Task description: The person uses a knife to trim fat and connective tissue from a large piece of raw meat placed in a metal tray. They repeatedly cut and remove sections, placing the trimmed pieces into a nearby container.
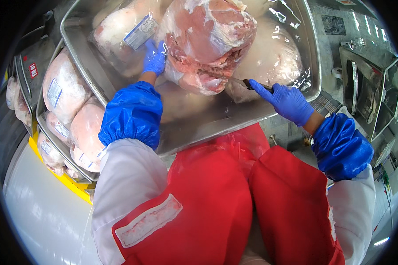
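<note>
Clear-wrapped meat packs (68, 88) with white-and-blue rectangular labels fill the left bin, another pack (124, 31) lies at the tray's (199, 119) far left corner, where the left hand (154, 57) presses spread against the pink, fat-streaked meat (208, 39) mid-tray, while the right hand's (287, 102) grip closes round a knife (247, 83) touching it.

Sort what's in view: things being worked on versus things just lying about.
In use: left hand steadying the unwrapped meat cut; right hand gripping the knife; steel tray.
Lying about: wrapped meat packs in the side crate; the labelled pack in the tray.
</note>
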`<state>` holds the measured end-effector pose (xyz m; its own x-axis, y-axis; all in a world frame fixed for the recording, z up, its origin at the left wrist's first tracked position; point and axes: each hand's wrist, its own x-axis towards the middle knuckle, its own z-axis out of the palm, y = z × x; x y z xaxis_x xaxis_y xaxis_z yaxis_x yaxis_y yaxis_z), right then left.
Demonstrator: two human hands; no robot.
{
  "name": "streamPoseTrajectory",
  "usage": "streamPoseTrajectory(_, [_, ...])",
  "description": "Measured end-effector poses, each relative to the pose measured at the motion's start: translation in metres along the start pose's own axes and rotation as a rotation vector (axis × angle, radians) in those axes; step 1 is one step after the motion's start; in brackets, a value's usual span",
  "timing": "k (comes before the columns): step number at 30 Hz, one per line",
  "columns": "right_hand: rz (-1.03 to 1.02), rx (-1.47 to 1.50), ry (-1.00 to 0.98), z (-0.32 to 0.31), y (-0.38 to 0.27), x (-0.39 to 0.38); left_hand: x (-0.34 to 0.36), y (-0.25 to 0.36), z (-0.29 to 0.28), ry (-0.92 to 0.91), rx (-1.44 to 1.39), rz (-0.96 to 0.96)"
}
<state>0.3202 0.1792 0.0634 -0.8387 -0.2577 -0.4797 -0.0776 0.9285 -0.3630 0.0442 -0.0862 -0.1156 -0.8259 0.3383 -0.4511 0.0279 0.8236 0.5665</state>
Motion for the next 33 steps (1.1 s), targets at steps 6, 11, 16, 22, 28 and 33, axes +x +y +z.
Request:
streamPoseTrajectory(6, [0.144, 0.202, -0.312, -0.070, -0.037, -0.021, -0.002, 0.003, -0.001, 0.007, -0.003, 0.008])
streamPoseTrajectory(11, [0.284, 0.627, -0.355, -0.112, -0.034, 0.010, -0.001, 0.004, -0.002, 0.003, 0.033, 0.011])
streamPoseTrajectory(16, [0.318, 0.817, -0.207, -0.074, -0.044, -0.004, -0.007, 0.012, -0.005, 0.036, 0.028, 0.056])
streamPoseTrajectory(22, [0.399, 0.788, -0.059, 0.016, -0.077, -0.026, -0.002, 0.013, 0.000, 0.033, 0.070, 0.026])
streamPoseTrajectory(28, [0.359, 0.925, 0.176, 0.090, -0.099, -0.026, 0.005, -0.010, 0.000, 0.033, 0.012, 0.017])
streamPoseTrajectory(33, [0.235, 0.801, 0.079, 0.004, -0.056, -0.038, 0.005, 0.000, 0.003, 0.032, 0.067, 0.089])
